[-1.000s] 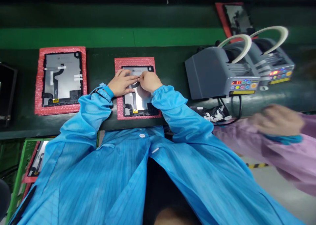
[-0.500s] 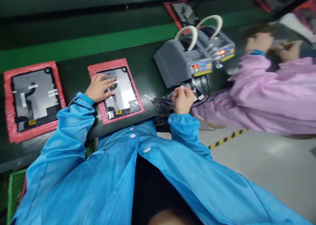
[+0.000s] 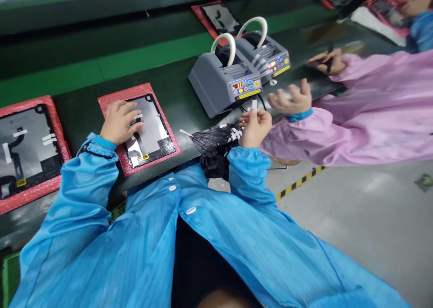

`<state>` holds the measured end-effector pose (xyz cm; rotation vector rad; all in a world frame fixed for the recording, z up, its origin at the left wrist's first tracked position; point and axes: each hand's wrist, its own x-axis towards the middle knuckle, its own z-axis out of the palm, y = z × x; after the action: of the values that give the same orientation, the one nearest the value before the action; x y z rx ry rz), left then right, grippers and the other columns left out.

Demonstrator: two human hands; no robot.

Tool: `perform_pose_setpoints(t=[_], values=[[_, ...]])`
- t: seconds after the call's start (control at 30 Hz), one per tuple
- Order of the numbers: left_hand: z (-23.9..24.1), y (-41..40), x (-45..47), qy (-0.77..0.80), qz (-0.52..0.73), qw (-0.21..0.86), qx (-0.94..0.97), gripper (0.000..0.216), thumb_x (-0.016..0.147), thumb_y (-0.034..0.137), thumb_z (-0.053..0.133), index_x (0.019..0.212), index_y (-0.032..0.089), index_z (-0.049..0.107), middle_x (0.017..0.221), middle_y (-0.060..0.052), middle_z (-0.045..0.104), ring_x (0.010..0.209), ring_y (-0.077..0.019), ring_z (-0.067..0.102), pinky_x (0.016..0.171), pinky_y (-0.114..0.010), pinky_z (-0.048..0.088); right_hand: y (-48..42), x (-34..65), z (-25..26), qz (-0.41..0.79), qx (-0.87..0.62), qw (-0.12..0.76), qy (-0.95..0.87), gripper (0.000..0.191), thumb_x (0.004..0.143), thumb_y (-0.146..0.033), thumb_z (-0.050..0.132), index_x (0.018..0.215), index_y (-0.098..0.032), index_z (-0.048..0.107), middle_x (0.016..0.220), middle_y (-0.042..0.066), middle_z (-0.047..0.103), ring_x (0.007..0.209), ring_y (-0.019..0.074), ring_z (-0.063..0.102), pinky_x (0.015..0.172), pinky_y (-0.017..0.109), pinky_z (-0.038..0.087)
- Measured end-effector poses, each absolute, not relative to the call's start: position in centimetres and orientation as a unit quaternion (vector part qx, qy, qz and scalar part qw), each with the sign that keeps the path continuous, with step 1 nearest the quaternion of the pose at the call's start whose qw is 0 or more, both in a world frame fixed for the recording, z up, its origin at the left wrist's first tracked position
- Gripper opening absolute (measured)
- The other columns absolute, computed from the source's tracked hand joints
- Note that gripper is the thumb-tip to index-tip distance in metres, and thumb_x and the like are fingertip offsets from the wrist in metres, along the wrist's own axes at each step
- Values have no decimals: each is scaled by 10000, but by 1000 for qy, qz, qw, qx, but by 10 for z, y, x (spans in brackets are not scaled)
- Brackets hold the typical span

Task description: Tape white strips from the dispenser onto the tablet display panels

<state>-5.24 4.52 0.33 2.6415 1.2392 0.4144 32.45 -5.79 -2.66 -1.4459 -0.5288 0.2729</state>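
Note:
My left hand (image 3: 119,121) lies flat with fingers spread on a grey tablet back panel (image 3: 150,132), which rests on a red bubble-wrap mat (image 3: 115,99). My right hand (image 3: 254,126) is off to the right, pinching a small white strip of tape (image 3: 254,105) just below the outlet of the nearer grey tape dispenser (image 3: 225,85). Under that hand lies a black bag (image 3: 211,141) with bits of white tape on it.
A second tape dispenser (image 3: 267,57) stands behind the first. Another panel on a red mat (image 3: 23,150) lies at the left. A co-worker in a pink coat has one hand (image 3: 292,99) close to mine and another (image 3: 328,62) further back. Green conveyor strip (image 3: 135,57) runs behind.
My right hand left the panel, moved right to the dispenser and now pinches a tape strip. The view swung right. The co-worker's hand came near the dispenser.

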Motion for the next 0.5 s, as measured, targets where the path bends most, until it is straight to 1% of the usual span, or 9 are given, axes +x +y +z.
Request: perform_pose_setpoints(t=[0.13,0.17,0.33,0.43,0.5], values=[[8,42,-31,401,141,103,899,469,933,619,377,1169,304,631,1385,42,567,1282,-303,392,1146,-520,262,-53,330,-31,130,-642,716,-241,313,867,-491,571,931,-235,403,712,-73,583,515,42,556,413,137,378],[7,42,-27,394,142,106,902,471,934,624,372,1166,306,631,1377,44,570,1278,-300,391,1147,-519,259,-50,331,-32,132,-642,715,-244,318,870,-493,566,957,-240,394,726,-72,587,524,45,567,413,137,379],[2,40,-13,373,137,102,912,442,947,543,402,1140,238,658,1379,-54,568,1286,-332,409,1110,-545,291,-35,335,-40,142,-649,706,-246,354,863,-505,565,1002,-255,357,737,-69,589,546,69,602,412,150,388],[-1,38,-12,370,138,104,913,396,948,522,426,1124,257,662,1358,-40,582,1272,-325,422,1091,-558,310,-29,339,-49,128,-658,696,-258,379,851,-497,581,1007,-259,332,735,-66,583,571,92,624,429,175,415],[-3,37,-12,367,143,111,912,385,947,530,433,1117,269,660,1342,-26,588,1264,-318,420,1087,-564,314,-27,343,-54,109,-662,690,-273,402,843,-479,600,1019,-262,311,741,-63,579,603,114,644,465,208,455]])
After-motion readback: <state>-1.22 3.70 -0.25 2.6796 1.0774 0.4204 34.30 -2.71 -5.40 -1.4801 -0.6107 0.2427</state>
